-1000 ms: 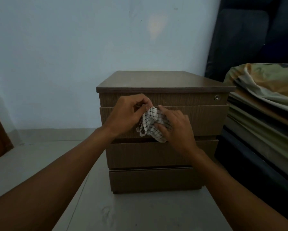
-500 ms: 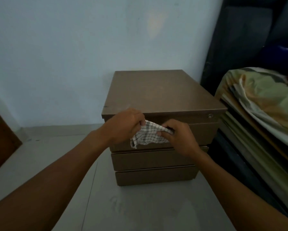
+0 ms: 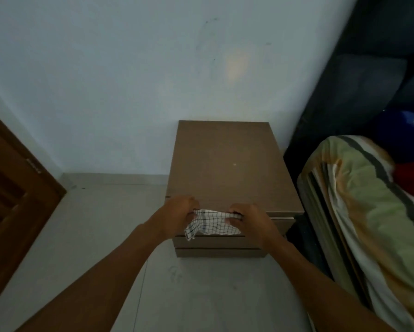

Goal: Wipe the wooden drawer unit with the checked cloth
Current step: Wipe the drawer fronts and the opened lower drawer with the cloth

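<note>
Cloth (image 3: 212, 225) front and centre, white with dark checks, stretched between both hands right at the front top edge of the wooden drawer unit (image 3: 230, 164). Left hand (image 3: 177, 216) has its fingers curled tight around the left end, and a loose corner droops below it over the upper drawer fronts. Right hand (image 3: 251, 221) pinches the other end, fingers bunched on the fabric, knuckles up by the unit's front lip. The fabric hangs in front of the top drawer; whether it presses flat on the wood, I cannot tell from up here.

The unit's brown top is in full view from above, with a small pale speck near its middle, and the drawer fronts step down below the hands. It stands on a pale tiled floor (image 3: 105, 224), back against a light wall (image 3: 129, 80). Off to the left is a brown wooden door (image 3: 12, 192). On the right, just beside the unit, is a stack of bedding (image 3: 369, 224) in green, orange and white with a dark stripe, with dark upholstery (image 3: 369, 80) behind it.
</note>
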